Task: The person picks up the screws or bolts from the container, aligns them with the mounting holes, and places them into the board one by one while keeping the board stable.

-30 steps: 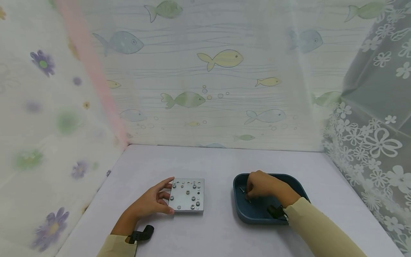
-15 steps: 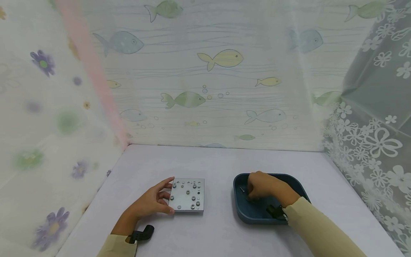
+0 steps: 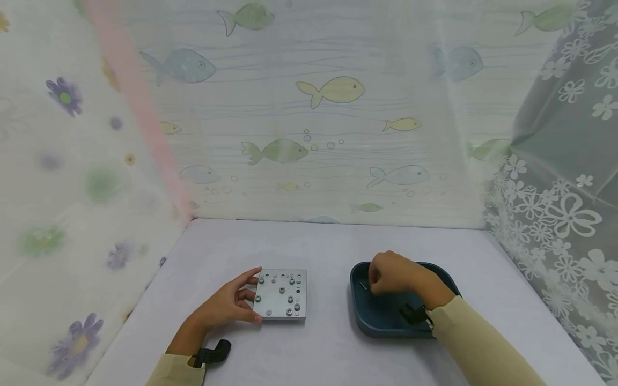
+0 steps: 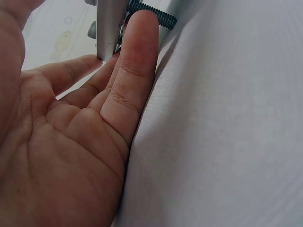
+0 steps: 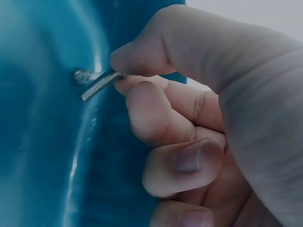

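My left hand (image 3: 223,306) holds a square metal plate (image 3: 276,301) by its left side, thumb at the near corner and index finger at the far one. Several socket-head bolts (image 3: 282,290) and small holes dot its top. Below the plate, in the left wrist view, a threaded bolt shank (image 4: 158,17) sticks out past a finger. Over the dark blue tray (image 3: 365,327), my right hand (image 3: 396,273) pinches a screw (image 5: 97,89) between thumb and index finger, its threaded end pointing out. Another screw (image 3: 363,286) lies in the tray near its left wall.
Both the plate and the tray are on a white-covered table (image 3: 328,354), with a gap between them. A fish-print curtain (image 3: 333,161) hangs behind. Flowered cloth (image 3: 72,214) borders the left side and lace (image 3: 555,230) the right.
My right hand has risen a little from the tray floor, with its fingers drawn together. The left hand and plate have stayed in place.
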{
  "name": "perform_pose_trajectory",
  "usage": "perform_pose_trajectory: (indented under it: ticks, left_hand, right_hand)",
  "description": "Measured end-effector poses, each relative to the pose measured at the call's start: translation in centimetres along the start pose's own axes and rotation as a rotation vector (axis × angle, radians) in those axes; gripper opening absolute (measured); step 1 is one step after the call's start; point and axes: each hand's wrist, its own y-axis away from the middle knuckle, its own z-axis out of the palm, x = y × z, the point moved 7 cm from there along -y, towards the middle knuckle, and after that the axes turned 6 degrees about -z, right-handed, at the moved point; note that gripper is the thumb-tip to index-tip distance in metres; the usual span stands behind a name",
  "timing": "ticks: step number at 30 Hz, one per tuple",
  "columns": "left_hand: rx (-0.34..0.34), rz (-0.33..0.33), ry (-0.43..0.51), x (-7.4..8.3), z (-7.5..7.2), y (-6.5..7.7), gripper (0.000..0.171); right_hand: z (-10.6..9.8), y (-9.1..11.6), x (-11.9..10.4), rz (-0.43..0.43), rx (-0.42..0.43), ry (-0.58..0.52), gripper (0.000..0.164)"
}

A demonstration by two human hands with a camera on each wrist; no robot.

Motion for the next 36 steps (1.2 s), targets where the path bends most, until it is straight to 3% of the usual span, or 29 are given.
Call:
perform_pose_trajectory:
  ticks: [7, 13, 19, 36]
  left_hand:
    - [-0.006, 0.007, 0.007, 0.0, 0.0, 0.1, 0.12]
    - [-0.011, 0.004, 0.01, 0.2, 0.0, 0.2, 0.12]
    - [-0.01, 0.005, -0.011, 0.3, 0.0, 0.2, 0.118]
    - [-0.011, 0.01, -0.014, 0.3, 0.1, 0.3, 0.115]
  right_hand:
    - [-1.1, 0.2, -1.1, -0.092, 0.089, -0.073, 0.01]
    - [-1.8, 0.2, -1.8, -0.101, 0.179, -0.138, 0.011]
    - [-2.2, -0.1, -3.8, -0.128, 0.239, -0.19, 0.01]
    - [0.7, -2.8, -9.1, -0.162, 0.382, -0.284, 0.003]
